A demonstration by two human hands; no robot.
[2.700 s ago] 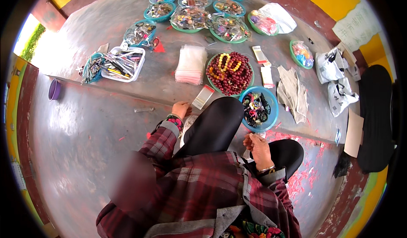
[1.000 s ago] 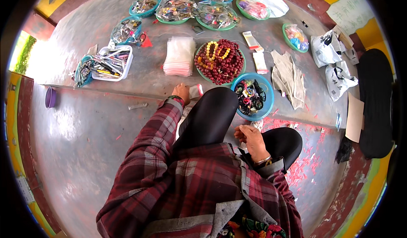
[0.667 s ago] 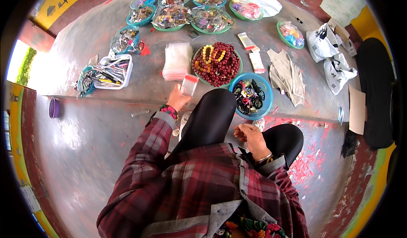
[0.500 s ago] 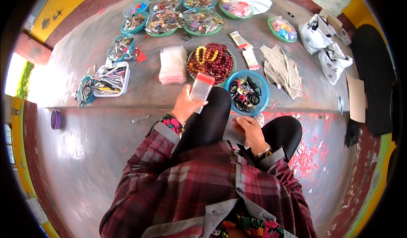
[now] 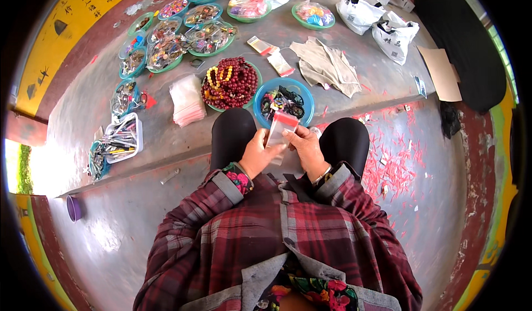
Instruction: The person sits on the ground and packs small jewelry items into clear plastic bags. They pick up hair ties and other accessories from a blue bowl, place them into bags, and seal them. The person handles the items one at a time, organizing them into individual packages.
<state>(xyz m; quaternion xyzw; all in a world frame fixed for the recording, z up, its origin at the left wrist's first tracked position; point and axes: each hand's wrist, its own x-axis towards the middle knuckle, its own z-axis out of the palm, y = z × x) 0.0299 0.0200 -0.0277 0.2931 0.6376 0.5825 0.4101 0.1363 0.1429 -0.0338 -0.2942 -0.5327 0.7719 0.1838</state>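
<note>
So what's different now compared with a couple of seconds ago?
The left grip picked the red-topped clear packet up off the ledge and drew it back between the knees; the right grip came inward and now holds it too. The bowl of beads and blue basin stayed put.

- Between the knees, a packet sits in the left hand and the right hand, on the near side of a basin of bands.
- Left of that basin, beads fill a dish; farther left lie stacked sleeves, then a tray of pens.
- Behind and right of the basin, a cloth lies on the platform, carrier bags beyond it to the right.
- On the floor, a bucket stands far left; scraps lie right.
</note>
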